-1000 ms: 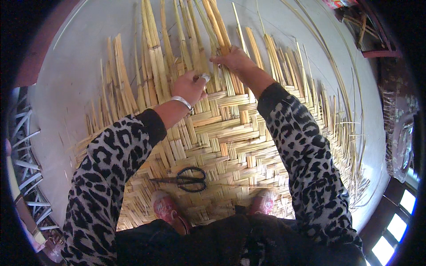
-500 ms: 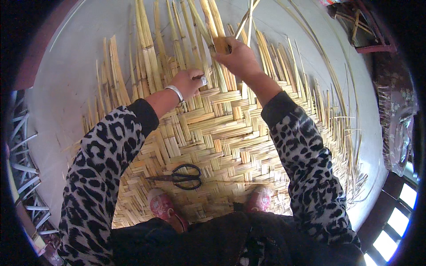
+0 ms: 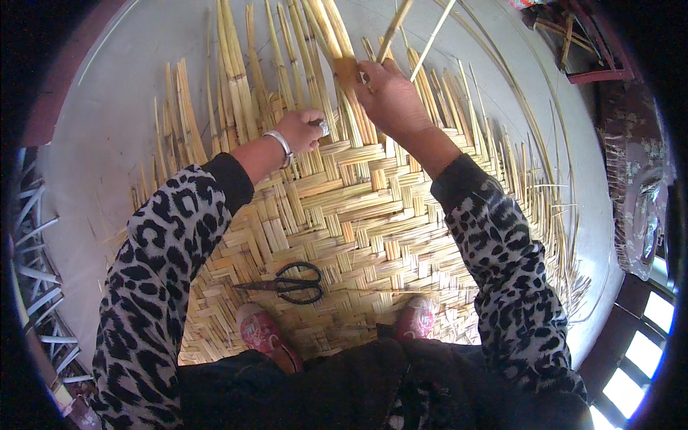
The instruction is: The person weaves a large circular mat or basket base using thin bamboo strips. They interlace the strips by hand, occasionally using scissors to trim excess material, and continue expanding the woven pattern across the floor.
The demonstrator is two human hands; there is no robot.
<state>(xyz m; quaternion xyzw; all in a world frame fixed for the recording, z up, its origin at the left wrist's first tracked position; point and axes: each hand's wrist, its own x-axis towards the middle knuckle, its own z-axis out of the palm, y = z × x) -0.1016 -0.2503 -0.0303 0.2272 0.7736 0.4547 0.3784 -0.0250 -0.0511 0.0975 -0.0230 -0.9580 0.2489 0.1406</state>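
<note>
A mat (image 3: 358, 236) woven from flattened reed strips lies on the floor under me, its far edge ending in long loose strips (image 3: 236, 79). My right hand (image 3: 395, 100) is closed at that edge, gripping a reed strip (image 3: 394, 32) that slants up past the fingers. A thinner pale strip (image 3: 433, 39) also rises from beside this hand. Left of it, my left hand (image 3: 297, 132) is curled closed just above the weave. Something small and silvery shows at its fingertips; what it is, I cannot make out. A bracelet (image 3: 282, 143) circles the left wrist.
Dark-handled scissors (image 3: 287, 284) rest on the mat in front of my red shoes (image 3: 261, 328). Long thin strips (image 3: 530, 93) curve across the grey floor (image 3: 100, 143) on the right. White slatted pieces (image 3: 39, 272) stand at far left, dark furniture (image 3: 602, 75) at upper right.
My right hand has shifted slightly right and down, and the strips at it have swung apart toward the right. The left hand stays almost where it was.
</note>
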